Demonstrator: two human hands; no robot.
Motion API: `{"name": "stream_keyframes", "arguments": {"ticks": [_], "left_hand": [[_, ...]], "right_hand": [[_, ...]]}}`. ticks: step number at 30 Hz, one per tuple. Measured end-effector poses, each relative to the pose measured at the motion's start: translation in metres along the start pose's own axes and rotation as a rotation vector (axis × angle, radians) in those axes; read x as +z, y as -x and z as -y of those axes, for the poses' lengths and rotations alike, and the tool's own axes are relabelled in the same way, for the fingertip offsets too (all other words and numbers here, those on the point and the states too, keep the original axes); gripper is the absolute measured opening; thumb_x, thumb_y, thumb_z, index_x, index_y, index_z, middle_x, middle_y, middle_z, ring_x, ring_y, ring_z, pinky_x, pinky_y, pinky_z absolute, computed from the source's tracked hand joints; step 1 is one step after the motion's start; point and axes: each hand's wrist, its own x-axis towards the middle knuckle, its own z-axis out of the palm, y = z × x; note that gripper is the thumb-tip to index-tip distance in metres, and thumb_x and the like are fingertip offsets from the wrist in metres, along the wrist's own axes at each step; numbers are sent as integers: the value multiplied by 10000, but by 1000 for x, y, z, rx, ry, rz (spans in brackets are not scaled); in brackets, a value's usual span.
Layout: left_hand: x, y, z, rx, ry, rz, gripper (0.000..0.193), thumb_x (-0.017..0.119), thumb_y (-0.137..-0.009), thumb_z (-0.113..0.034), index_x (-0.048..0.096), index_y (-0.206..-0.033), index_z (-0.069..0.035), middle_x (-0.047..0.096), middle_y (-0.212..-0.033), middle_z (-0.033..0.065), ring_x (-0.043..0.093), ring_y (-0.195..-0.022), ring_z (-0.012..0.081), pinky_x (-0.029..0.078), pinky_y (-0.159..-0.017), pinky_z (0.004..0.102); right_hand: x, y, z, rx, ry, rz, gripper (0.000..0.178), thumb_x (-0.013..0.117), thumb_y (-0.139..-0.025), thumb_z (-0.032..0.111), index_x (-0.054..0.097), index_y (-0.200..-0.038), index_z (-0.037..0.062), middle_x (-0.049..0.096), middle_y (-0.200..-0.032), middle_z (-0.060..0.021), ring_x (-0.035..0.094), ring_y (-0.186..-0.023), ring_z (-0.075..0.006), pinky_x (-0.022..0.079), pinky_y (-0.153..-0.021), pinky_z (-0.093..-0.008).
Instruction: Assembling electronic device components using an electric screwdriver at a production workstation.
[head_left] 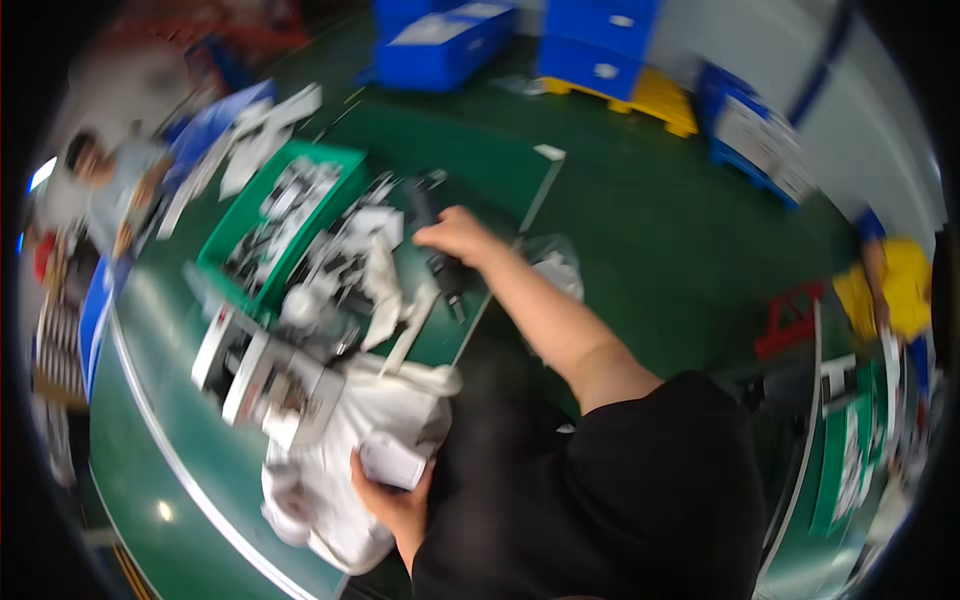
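The black tool, long and slim like a hand-held driver, lies on the green table near its far right edge, just beside a loose heap of small parts. The right hand, arm stretched out across the table, is over the middle of the tool with its fingers curled toward it; motion blur smears this spot, so I cannot tell whether they are closed tight or only touching. The left hand is near the body and pinches a white case between thumb and fingers, its broad face turned up. Under and around that hand spreads a bunched white cloth, or perhaps a soft bag, with a white bench device standing just beyond it. A green tray full of mixed pieces sits farther off, past the heap. The step in hand looks like taking up the tool while the case is kept ready in the other hand. The next move seems to call for a sure grip round the tool's body, a lift clear of the strips and loose pieces beside it, and a steady left hand so that the case does not slip.
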Motion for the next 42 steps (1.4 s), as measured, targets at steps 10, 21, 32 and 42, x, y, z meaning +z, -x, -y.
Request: {"name": "stream_keyframes", "arguments": {"ticks": [10,21,32,42], "left_hand": [[6,2,71,416,-652,23,689,742,-746,-474,524,-1330,-182,527,-1195,302,556,-1063,410,437,-916,525],[0,-27,33,805,-185,-66,667,843,-646,-448,644,-1188,-115,608,-870,310,620,-708,459,517,-627,517],[6,-20,23,745,-292,-207,658,845,-645,-459,656,-1162,-98,607,-817,308,612,-640,467,513,-574,526],[1,-20,25,724,-342,-117,635,847,-640,-469,676,-1133,-106,614,-832,283,611,-673,456,508,-618,542]], "right_hand": [[-26,10,-7,89,-540,175,275,709,-715,256,695,-838,11,665,-764,-68,582,-560,-140,470,-484,-303],[-14,0,-4,70,-409,125,262,727,-661,197,632,-795,-7,612,-708,-85,578,-554,-179,454,-475,-331],[-12,5,-2,79,-230,88,324,736,-642,235,620,-819,-10,582,-731,-81,562,-615,-183,436,-523,-346],[-14,12,6,84,-192,42,374,751,-611,217,611,-858,-26,591,-781,-99,576,-674,-203,449,-554,-358]]}}
